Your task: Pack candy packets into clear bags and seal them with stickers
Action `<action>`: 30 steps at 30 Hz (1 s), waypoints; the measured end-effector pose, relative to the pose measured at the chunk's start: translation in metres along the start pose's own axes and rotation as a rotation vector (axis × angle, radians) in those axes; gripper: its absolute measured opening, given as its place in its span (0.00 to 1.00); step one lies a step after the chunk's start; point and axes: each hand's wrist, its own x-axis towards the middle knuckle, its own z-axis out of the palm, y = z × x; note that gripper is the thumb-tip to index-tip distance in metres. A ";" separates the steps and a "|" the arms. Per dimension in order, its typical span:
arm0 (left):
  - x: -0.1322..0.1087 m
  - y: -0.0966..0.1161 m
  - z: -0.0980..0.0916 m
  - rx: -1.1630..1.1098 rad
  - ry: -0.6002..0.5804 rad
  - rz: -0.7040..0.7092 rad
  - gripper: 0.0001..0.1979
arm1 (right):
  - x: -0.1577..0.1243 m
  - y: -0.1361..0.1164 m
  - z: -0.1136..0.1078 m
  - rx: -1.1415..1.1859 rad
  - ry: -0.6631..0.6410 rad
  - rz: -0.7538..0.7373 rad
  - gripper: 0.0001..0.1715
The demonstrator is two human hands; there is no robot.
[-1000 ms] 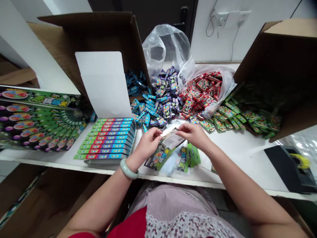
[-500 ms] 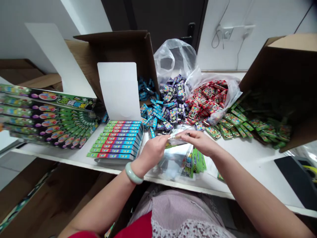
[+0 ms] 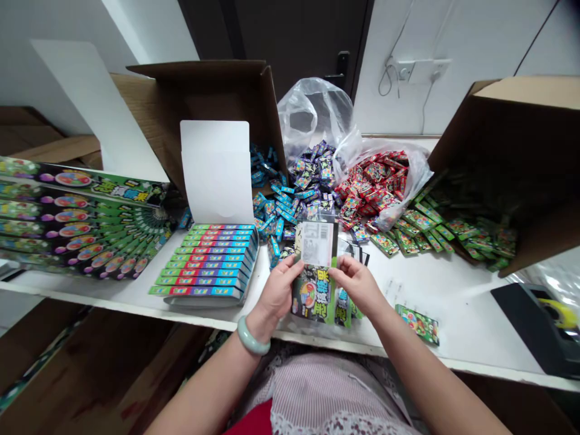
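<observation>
Holding a black-and-green packet [image 3: 312, 296] face up over the near edge of the desk [image 3: 457, 290]. Clamped on its left edge with the fingers and thumb of the left hand [image 3: 275, 293]; pinching its right edge with the fingertips of the right hand [image 3: 357, 284]. Pale and barcoded at its far end, beyond the fingers. Overlapping more packets [image 3: 343, 309] just to the right. Wearing a pale green bangle [image 3: 252, 336] on the left wrist. Near the right forearm, a small green packet [image 3: 419, 325] flat on the desk. To the left, a row of thin multicoloured boxes [image 3: 208, 260] before an upright white flap [image 3: 217, 172]. Beyond the hands, from left to right, heaps of blue sachets [image 3: 278, 211], purple sachets [image 3: 317, 166], red sachets [image 3: 376, 181] and green sachets [image 3: 421, 222]. At far right, spilling green sachets, an open carton [image 3: 507, 133]; nearer, a black tape dispenser [image 3: 521, 329].
</observation>
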 end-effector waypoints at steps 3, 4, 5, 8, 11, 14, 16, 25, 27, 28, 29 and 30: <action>-0.001 -0.002 0.000 0.013 0.061 0.097 0.22 | -0.013 0.012 0.001 -0.080 -0.039 0.025 0.18; -0.003 -0.001 0.000 0.027 0.064 0.119 0.23 | -0.019 0.017 0.001 -0.087 -0.071 0.041 0.19; -0.004 -0.001 0.000 0.039 0.061 0.133 0.25 | -0.025 0.021 0.001 -0.077 -0.108 0.061 0.19; -0.010 -0.006 -0.002 0.056 0.066 0.149 0.31 | -0.040 0.025 -0.002 -0.007 -0.119 0.080 0.14; -0.016 -0.015 -0.003 0.118 0.021 0.113 0.29 | -0.043 0.020 -0.007 0.030 0.046 -0.020 0.30; -0.019 -0.018 -0.004 0.278 -0.046 0.134 0.23 | -0.039 0.014 -0.012 0.035 0.130 -0.114 0.32; -0.021 -0.016 -0.004 0.401 -0.043 0.202 0.19 | -0.037 0.012 -0.013 0.032 0.142 -0.144 0.31; -0.029 0.007 -0.005 0.656 -0.049 0.347 0.09 | -0.045 -0.016 -0.023 -0.247 -0.006 -0.222 0.08; -0.029 0.013 -0.002 0.634 -0.070 0.343 0.09 | -0.040 -0.027 -0.025 -0.281 -0.022 -0.236 0.07; -0.029 0.016 -0.001 0.592 -0.078 0.318 0.08 | -0.037 -0.032 -0.026 -0.252 -0.030 -0.213 0.06; -0.029 0.018 0.000 0.539 -0.081 0.284 0.05 | -0.035 -0.035 -0.026 -0.205 -0.041 -0.173 0.07; -0.029 0.019 0.001 0.492 -0.080 0.253 0.06 | -0.033 -0.037 -0.026 -0.163 -0.050 -0.137 0.10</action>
